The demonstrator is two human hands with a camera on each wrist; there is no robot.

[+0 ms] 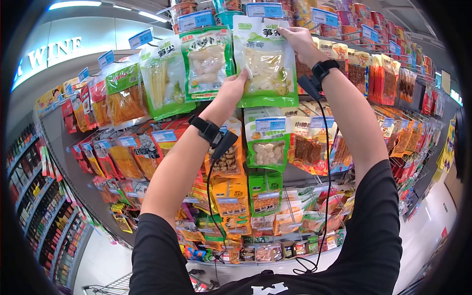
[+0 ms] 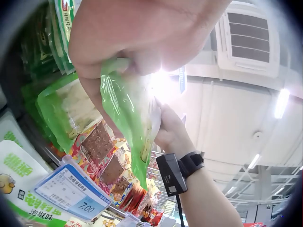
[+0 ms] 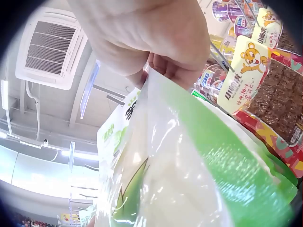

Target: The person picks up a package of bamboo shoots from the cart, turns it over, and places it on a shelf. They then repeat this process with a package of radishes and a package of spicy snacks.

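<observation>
One packet (image 1: pixel 265 73), green and white, is at the top centre of the head view — the left hand (image 1: pixel 233 90) grips its left edge, the right hand (image 1: pixel 302 45) pinches its upper right corner. Another pouch (image 1: pixel 208 64) shows just left, price tags (image 1: pixel 195 20) above.

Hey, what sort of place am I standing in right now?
Most likely a supermarket: blue price tags are fixed along racks of hanging food bags, a lit WINE sign shows at upper left, and what looks like a wire cart is at the bottom edge.
</observation>
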